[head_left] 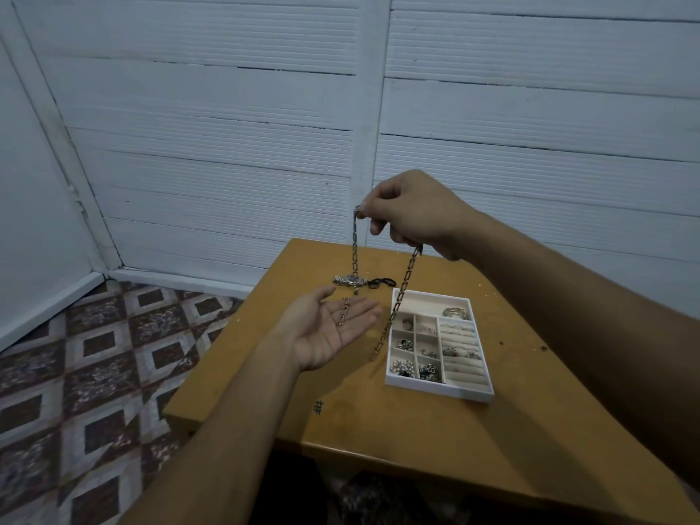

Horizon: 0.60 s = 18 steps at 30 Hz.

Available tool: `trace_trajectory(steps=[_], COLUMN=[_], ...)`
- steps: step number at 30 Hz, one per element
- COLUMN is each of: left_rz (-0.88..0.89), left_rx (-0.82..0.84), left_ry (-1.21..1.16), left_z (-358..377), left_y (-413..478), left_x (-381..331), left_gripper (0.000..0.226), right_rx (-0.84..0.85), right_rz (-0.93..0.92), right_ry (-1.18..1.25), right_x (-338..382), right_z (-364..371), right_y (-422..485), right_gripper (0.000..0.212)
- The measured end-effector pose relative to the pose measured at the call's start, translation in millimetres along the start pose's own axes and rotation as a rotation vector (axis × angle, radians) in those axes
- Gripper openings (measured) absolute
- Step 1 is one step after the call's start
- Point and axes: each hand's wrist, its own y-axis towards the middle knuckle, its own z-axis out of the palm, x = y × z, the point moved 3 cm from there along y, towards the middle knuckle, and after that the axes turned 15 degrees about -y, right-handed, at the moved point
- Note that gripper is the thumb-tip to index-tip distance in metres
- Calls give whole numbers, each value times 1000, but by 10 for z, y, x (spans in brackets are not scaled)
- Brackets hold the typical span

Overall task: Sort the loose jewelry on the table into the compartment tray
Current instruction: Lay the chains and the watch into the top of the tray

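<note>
— Right hand (411,216) raised well above the mustard-yellow wooden bench (378,430), fingers closed on a long silver link chain (355,244). Pinched in the fingertips, then slung out under the palm, two strands hanging down.

— Why so high?

— Probably to let the links hang straight and untwist. One strand down into the left hand (327,331), the other dangling across the near-left corner of the white compartment tray (435,390), end free in front of its left wall.

— And the left hand?

— Open, palm up, gripping nothing. Cupped below to catch the lower links, a few already resting on the fingers. Likely gathering the chain into a heap before setting it down.

— Destination?

— Probably the wide back compartment, beside the silver bangles (456,312); the small cells look too tight and already hold rings and earrings.

— Anything left on the bench?

— A silver metal wristwatch (349,280) and a small black cord-like piece (378,283), both beyond the tray's far-left corner, apart from it. Not yet sorted.

— Risk?

— Loose strand snagging the tray wall, or swinging into filled cells.
</note>
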Motion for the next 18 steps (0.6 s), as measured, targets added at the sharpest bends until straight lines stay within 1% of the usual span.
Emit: trace_trajectory(steps=[3,7,11,14,16,18], left_rz=[18,59,127,203,224,253], left_rx=[12,24,63,51,41,26], left_ry=[-62,-148,-150,-134,-175,-207], left_z=[45,90,167,236,314,394], left_y=[62,121,149,204,218,207], left_x=[-25,-83,-201,-304,-358,-430], left_gripper=[52,49,36,29,21,19], right_rx=[57,125,174,227,243,260], right_rz=[-37,-80,-96,-62,-47,-32], right_ry=[-3,-25,-73,-54,-51,-34], right_x=[17,-5,-93,-174,-229,-283], right_z=[66,133,221,306,360,402], right_y=[-107,-233,-335,-399,-434,-475], right_gripper=[17,17,18,17,16,15])
